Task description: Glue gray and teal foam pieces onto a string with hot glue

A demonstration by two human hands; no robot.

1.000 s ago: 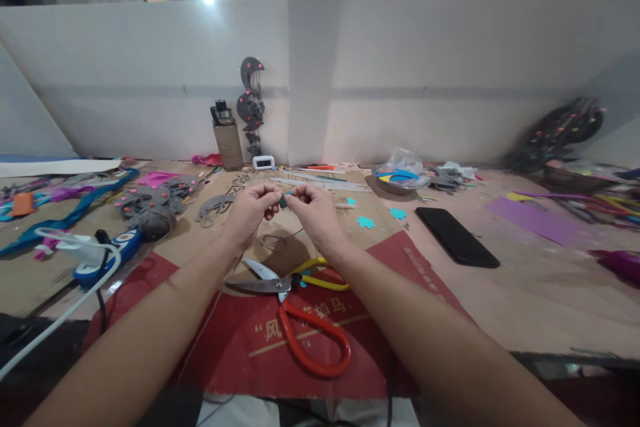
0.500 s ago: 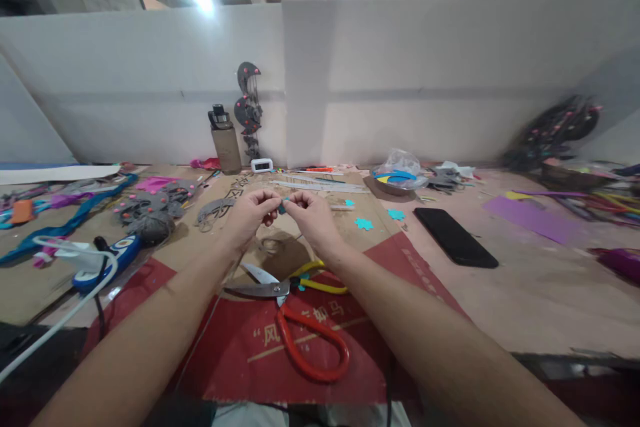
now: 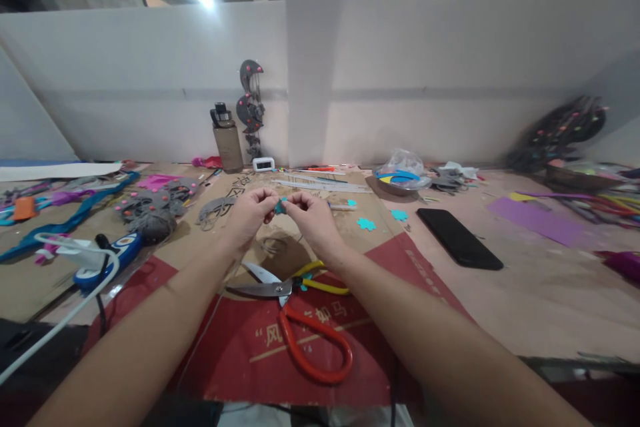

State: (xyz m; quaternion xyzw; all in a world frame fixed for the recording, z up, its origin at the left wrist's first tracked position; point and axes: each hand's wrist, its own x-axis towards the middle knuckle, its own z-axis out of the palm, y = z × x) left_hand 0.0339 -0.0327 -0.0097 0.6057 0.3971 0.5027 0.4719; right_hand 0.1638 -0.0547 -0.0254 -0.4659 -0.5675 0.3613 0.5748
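Note:
A small teal cut-out piece (image 3: 281,207) is pinched between my two hands above the cardboard (image 3: 345,237). My left hand (image 3: 254,215) grips its left side with thumb and fingers together. Closed on the right side is my right hand (image 3: 313,215); part of the piece is hidden by the fingertips. Flat teal flower-shaped cut-outs (image 3: 367,223) lie just right of my right hand. Below my hands, red-handled scissors (image 3: 281,289) rest with blades apart, beside yellow-handled pliers (image 3: 325,285) whose head is partly covered. A coil of thin wire (image 3: 271,245) lies under my hands.
A black phone (image 3: 457,238) lies at right, with purple sheet (image 3: 537,220) beyond it. At left are a blue power strip (image 3: 107,263) and grey yarn (image 3: 157,227). A bottle (image 3: 228,143) and a bowl (image 3: 397,185) stand near the wall.
More of the teal piece shows between my fingertips now, and it looks turned. Both hands stay in nearly the same place; the view has shifted slightly.

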